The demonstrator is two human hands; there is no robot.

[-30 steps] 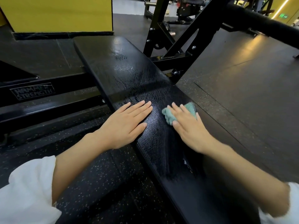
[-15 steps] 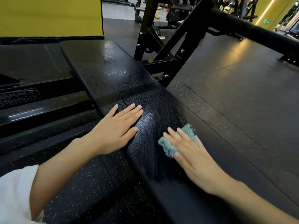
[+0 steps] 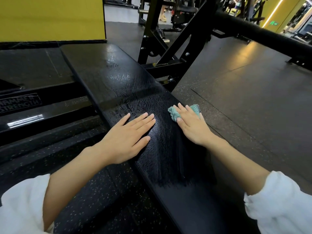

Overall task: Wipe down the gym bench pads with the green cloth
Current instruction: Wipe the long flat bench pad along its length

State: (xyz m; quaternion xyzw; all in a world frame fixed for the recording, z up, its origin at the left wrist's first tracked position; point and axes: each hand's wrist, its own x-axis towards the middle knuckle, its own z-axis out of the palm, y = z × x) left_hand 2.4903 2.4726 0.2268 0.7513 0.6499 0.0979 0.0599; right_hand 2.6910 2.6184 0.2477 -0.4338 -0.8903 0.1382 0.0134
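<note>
A long black bench pad (image 3: 108,71) runs from the upper left down to the lower right, with damp wipe streaks across its middle. The green cloth (image 3: 173,112) lies bunched near the pad's right edge. My right hand (image 3: 192,125) presses flat on the cloth with straight fingers, hiding most of it. My left hand (image 3: 128,134) rests flat on the pad's left side, fingers straight, holding nothing.
A black rack frame (image 3: 170,48) stands just right of the pad's far half. A thick black padded bar (image 3: 263,36) crosses the upper right. Left of the pad lies a low black beam (image 3: 20,102) with lettering. A yellow wall (image 3: 50,17) closes the far left.
My right hand has pushed the cloth away from me along the pad's right edge, after pulling it toward me half a second earlier. My left hand stays planted on the pad.
</note>
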